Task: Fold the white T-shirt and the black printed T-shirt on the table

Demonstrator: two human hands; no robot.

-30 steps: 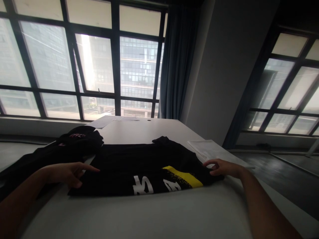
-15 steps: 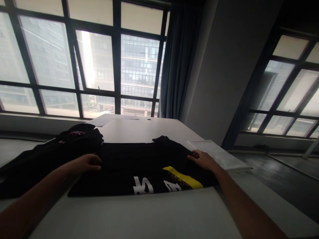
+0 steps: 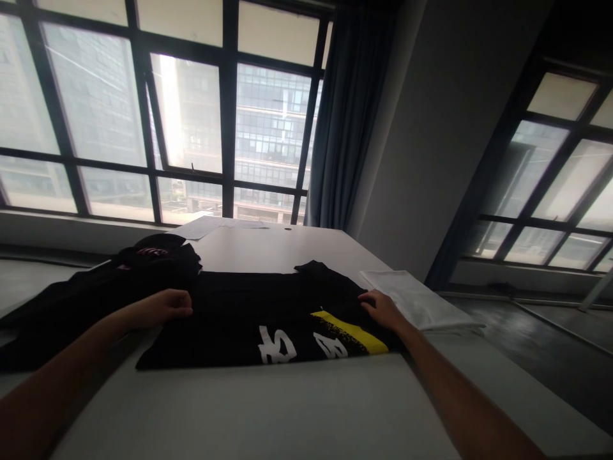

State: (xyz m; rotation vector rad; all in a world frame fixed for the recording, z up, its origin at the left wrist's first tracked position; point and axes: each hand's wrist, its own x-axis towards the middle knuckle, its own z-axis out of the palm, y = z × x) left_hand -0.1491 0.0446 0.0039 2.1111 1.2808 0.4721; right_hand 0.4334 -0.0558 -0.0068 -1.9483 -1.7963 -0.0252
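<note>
A black T-shirt (image 3: 230, 319) with white lettering and a yellow stripe lies folded across the white table (image 3: 249, 409). At its left edge is my left hand (image 3: 165, 306), fingers curled together on the cloth. My right hand (image 3: 383, 310) pinches the shirt's right edge, near the yellow stripe. A small flap of the shirt sticks up along its far side. The fingertips of both hands are partly hidden against the dark fabric.
Another heap of black clothing (image 3: 138, 271) with pink print lies to the left. A folded white cloth (image 3: 416, 297) sits at the right edge of the table. Papers (image 3: 201, 227) lie at the far end, before the windows and a blue curtain (image 3: 340, 128).
The shirt's near edge has shifted slightly away from me, and more of the white lettering shows. The fingers of my left hand have curled closer together. My right hand has moved slightly left.
</note>
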